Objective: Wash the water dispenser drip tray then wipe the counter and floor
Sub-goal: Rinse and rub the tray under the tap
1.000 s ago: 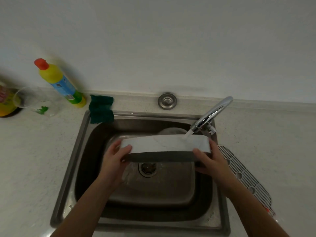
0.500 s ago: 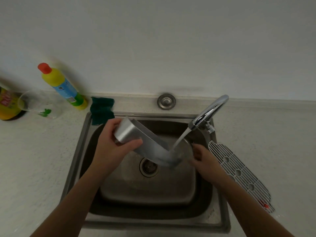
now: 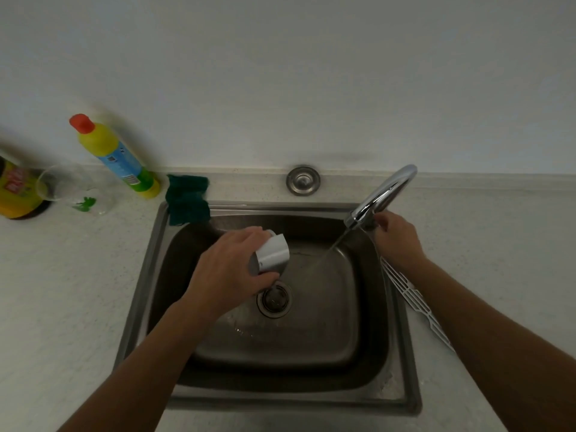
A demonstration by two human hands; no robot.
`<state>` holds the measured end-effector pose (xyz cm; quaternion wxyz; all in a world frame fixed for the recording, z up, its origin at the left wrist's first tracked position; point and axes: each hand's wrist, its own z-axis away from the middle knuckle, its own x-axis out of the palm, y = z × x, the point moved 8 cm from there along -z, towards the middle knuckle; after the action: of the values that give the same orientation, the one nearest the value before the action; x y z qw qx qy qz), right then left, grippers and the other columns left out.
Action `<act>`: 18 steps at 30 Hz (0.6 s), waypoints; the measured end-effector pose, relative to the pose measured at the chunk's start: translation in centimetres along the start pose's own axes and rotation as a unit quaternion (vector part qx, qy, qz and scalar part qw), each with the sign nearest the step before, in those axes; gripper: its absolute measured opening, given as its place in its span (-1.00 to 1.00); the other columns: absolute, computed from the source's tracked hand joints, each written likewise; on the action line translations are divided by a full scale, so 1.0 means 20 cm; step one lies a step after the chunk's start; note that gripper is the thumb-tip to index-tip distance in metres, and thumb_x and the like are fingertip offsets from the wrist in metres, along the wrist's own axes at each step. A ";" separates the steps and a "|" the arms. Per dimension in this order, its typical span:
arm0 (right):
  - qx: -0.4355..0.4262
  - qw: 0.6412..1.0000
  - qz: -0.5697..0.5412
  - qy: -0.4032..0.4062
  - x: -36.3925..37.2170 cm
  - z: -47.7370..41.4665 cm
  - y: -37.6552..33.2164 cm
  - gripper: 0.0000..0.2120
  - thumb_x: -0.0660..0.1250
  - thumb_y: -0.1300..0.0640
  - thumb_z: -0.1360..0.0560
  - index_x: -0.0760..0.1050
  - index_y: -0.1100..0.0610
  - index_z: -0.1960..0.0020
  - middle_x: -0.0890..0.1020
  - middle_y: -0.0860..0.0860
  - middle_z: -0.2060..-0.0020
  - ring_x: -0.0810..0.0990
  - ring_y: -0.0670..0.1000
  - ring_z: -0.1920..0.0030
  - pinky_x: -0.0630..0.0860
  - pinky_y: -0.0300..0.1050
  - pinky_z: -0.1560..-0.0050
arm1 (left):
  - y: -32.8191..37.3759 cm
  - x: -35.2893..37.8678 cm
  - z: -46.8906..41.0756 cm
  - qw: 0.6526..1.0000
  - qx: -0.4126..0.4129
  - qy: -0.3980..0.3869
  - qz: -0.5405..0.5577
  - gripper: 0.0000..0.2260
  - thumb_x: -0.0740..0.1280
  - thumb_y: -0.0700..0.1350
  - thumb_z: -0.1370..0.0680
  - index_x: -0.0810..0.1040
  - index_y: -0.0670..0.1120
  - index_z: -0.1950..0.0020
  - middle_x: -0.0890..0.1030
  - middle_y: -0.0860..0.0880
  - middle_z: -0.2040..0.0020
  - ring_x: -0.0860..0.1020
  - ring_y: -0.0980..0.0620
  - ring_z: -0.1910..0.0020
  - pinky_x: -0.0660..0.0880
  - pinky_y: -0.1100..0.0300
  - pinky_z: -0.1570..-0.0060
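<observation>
We see two arms, each visible from forearm to fingertips. The left forearm [image 3: 149, 353] and the right forearm [image 3: 486, 322] are bare along their whole visible length and taper toward the wrist. The left hand [image 3: 230, 275] and the right hand [image 3: 399, 241] are bare too, with knuckles facing us.

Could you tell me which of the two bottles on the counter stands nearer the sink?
The red-capped yellow bottle beside the green cloth; the other bottle sits at the left edge.
</observation>
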<state>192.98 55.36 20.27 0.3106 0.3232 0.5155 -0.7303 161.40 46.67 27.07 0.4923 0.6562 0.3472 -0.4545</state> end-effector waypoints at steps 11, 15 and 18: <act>-0.084 0.921 0.323 -0.203 0.06 0.13 0.24 -0.39 0.41 -0.09 -0.53 0.33 -0.09 -0.54 0.38 0.12 -0.50 0.34 0.24 -0.47 0.44 0.24 -0.38 | -0.14 0.07 0.11 0.999 -0.050 -0.003 0.004 -0.32 0.59 0.25 -0.30 0.39 0.11 -0.30 0.61 -0.02 -0.16 0.53 0.00 -0.12 0.41 0.08 -0.11; -0.083 0.929 0.310 -0.185 0.06 0.19 0.33 -0.30 0.41 -0.16 -0.53 0.19 -0.15 -0.58 0.38 0.12 -0.47 0.40 0.22 -0.42 0.51 0.21 -0.32 | -0.18 0.00 0.17 0.994 -0.101 0.012 0.042 -0.36 0.60 0.22 -0.28 0.33 0.14 -0.20 0.53 0.09 -0.06 0.49 0.14 0.03 0.44 0.17 0.03; -0.082 0.930 0.327 -0.147 0.03 0.21 0.33 -0.25 0.49 -0.14 -0.46 0.22 -0.05 -0.53 0.46 0.11 -0.36 0.47 0.18 -0.32 0.57 0.14 -0.20 | -0.20 -0.07 0.26 0.988 -0.142 0.027 0.060 -0.39 0.63 0.17 -0.26 0.31 0.18 -0.11 0.51 0.16 0.03 0.53 0.17 0.12 0.41 0.28 0.16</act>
<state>197.15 49.52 17.17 0.6297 0.3365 0.3880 -0.5829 155.92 42.69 26.41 0.5973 0.6111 0.3815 -0.3525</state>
